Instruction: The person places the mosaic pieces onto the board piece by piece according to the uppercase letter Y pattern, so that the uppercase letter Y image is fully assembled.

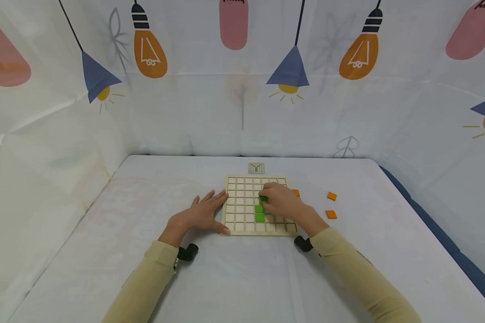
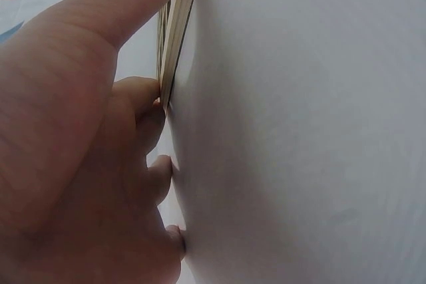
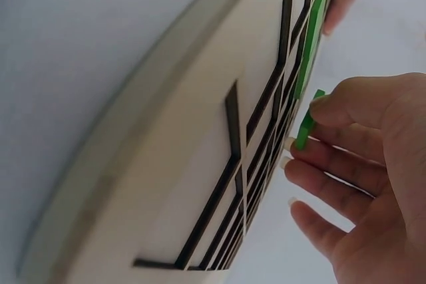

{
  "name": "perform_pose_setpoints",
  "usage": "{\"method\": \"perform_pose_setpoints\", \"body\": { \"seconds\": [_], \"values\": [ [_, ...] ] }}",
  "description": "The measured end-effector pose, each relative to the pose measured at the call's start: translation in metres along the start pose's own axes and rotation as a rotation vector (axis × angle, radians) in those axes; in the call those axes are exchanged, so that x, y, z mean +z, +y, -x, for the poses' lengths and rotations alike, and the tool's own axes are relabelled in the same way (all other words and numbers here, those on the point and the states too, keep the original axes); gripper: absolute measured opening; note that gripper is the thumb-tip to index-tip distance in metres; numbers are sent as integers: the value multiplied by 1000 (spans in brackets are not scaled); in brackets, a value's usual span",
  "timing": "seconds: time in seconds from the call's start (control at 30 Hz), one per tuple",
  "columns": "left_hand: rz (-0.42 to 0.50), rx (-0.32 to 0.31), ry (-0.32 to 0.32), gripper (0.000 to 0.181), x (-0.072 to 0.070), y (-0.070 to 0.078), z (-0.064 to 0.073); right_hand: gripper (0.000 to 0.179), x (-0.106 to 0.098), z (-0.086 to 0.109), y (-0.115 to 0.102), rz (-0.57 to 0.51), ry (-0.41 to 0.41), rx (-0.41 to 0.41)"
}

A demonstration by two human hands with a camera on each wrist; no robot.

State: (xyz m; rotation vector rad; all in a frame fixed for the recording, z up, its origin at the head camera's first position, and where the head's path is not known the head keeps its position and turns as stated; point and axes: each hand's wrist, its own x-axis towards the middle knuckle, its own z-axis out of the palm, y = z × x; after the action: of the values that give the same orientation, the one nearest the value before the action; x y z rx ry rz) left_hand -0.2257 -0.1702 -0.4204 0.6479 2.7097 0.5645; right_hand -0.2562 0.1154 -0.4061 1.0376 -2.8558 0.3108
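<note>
- Right hand (image 1: 284,202): grip grasping one green tile (image 3: 307,128) between thumb and fingers, over the middle of the board (image 1: 246,233); contact between tile and board cannot be confirmed.
- Held tile: seen nearly edge-on in the right wrist view, its length roughly in line with the row of placed tiles.
- Placed green tiles (image 1: 259,217): two, set end to end in one column, long axis of the pair running near to far.
- Left hand (image 1: 204,213): grip released, fingers spread, touching the board's left edge, thumb at the near corner.
- Board: pale, gridded, flat, sides nearly square to the bench (image 1: 242,278).
- Orange tiles (image 1: 331,214): three; one just beside the board's right edge, two farther right.
- Pattern card (image 1: 256,168): beyond the board's far edge.
- Bench: white surface.
- Room: white sheeting (image 1: 210,107) printed with bulbs and lampshades.
</note>
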Motion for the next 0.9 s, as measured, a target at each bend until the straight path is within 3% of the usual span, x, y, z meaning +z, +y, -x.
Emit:
{"method": "perform_pose_setpoints", "body": {
  "seconds": [0.9],
  "values": [
    [-9, -12, -12, 118, 0, 0, -2, 17, 5, -9, -6, 10, -24, -14]
  ]
}}
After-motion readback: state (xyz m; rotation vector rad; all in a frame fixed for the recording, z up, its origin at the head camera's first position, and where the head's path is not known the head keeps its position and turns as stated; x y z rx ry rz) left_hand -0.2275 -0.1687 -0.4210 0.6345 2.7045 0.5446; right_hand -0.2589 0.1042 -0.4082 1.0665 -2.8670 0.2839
